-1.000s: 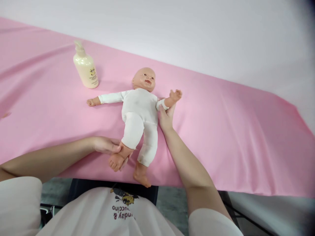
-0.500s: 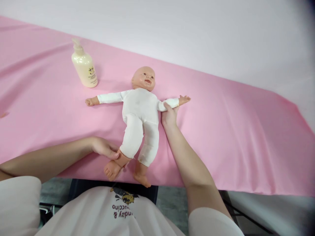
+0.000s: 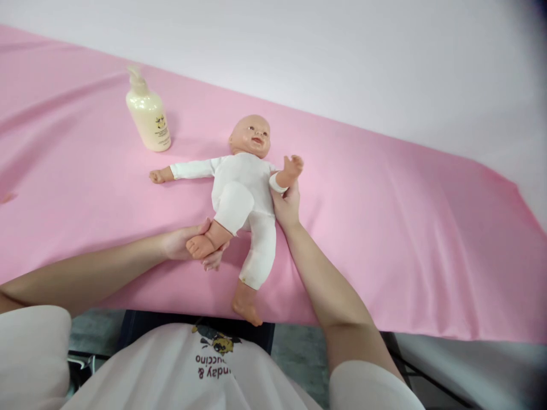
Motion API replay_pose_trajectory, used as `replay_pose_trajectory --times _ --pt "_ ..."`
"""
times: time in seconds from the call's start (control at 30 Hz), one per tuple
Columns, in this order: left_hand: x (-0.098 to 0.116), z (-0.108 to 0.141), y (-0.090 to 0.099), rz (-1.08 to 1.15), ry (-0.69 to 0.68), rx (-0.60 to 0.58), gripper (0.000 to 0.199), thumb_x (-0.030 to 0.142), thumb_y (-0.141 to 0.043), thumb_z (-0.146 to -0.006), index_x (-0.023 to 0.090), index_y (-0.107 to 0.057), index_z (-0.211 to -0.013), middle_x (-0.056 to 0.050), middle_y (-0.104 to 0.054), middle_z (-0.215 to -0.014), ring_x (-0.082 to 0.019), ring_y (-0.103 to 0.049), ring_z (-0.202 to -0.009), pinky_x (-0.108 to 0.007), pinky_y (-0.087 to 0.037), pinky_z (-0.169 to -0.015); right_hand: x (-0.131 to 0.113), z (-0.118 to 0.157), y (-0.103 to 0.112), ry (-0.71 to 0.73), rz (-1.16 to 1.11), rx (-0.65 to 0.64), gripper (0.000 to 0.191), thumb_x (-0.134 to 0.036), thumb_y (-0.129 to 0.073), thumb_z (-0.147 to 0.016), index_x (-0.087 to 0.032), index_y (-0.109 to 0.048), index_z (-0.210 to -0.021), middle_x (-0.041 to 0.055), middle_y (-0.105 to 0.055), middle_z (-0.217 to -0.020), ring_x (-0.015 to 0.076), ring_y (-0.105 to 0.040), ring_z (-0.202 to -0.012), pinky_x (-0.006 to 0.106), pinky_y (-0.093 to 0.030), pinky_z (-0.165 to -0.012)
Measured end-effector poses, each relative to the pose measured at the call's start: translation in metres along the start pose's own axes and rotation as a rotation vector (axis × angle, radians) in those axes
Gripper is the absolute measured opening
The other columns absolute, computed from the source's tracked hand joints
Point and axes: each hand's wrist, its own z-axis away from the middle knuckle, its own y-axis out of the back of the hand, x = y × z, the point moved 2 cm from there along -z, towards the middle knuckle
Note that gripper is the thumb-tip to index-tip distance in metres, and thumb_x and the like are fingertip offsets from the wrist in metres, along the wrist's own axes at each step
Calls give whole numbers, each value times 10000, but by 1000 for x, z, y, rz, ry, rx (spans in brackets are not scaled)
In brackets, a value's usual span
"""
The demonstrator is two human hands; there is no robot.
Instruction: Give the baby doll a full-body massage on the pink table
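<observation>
A baby doll [image 3: 243, 179] with a bald plastic head and a white cloth body lies on its back, feet towards me. My left hand [image 3: 188, 242] is closed round its ankle on the left side, and that leg is lifted and bent at the knee. Some of my left fingers show beneath the foot. My right hand [image 3: 287, 205] holds the doll's arm on the right side, which is raised with its small hand pointing up. The doll's other arm stretches out flat to the left, and its other leg lies straight near the table edge.
A cream pump bottle [image 3: 149, 117] with a printed label stands behind the doll to the left. Pink cloth [image 3: 384, 239] covers the table, with folds at both sides. A white surface [image 3: 342, 51] lies beyond it. The table's front edge is close to my body.
My left hand has raised the doll's leg and bent it up towards the belly. My right hand has lifted the doll's arm from outstretched to bent upward. The bottle stays put.
</observation>
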Motion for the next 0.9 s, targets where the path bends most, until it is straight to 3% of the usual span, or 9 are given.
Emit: replay_pose_trajectory --times 0.1,0.23,0.4,0.5,0.6,0.73,0.9 --pt "7 3 -3 60 -20 32 747 856 -288 -887 167 -573 -935 26 -476 -534 -163 -472 -545 -357 -493 -730 -7 1 -1 138 109 -79 465 -421 -603 -949 -270 -546 -1385 94 -621 -1387 256 -568 -1333 543 -425 -1187" --pt "13 6 -11 89 -32 90 688 804 -409 -896 148 -604 -961 16 -494 -570 -159 -451 -567 -351 -461 -724 -12 0 -1 338 263 -193 468 -253 -506 -950 -309 -550 -1413 77 -670 -1277 255 -599 -1251 562 -416 -1161" --pt "13 4 -11 111 -60 86 660 770 -462 -901 132 -615 -972 15 -504 -584 -155 -455 -568 -342 -453 -719 -13 -1 0 399 340 -236 563 -156 -450 -906 -312 -535 -1440 70 -673 -1230 242 -606 -1203 568 -377 -1165" --pt "11 4 -8 120 -55 47 671 773 -459 -901 130 -626 -995 5 -544 -601 -161 -497 -583 -345 -478 -733 -11 0 -1 366 317 -234 539 -184 -466 -917 -313 -540 -1436 66 -676 -1227 241 -603 -1210 566 -375 -1172" --pt "8 8 -8 61 42 -83 702 802 -509 -855 138 -645 -1040 -33 -648 -691 -190 -589 -649 -351 -515 -747 -9 1 -1 266 214 -184 483 -284 -535 -941 -308 -541 -1423 72 -652 -1296 251 -579 -1267 549 -386 -1182" --pt "10 15 -14 -106 265 -230 622 695 -686 -812 148 -687 -1108 -85 -740 -930 -243 -694 -886 -333 -542 -822 -5 0 0 72 8 -7 426 -404 -627 -927 -273 -570 -1329 76 -616 -1336 235 -575 -1291 515 -402 -1196" --pt "17 17 -23 -204 365 -370 584 625 -752 -782 135 -748 -1099 -71 -735 -833 -273 -721 -899 -323 -564 -777 5 -3 3 -117 -273 252 571 -359 -722 -833 -281 -495 -1350 31 -632 -1226 169 -644 -1132 451 -436 -1180"
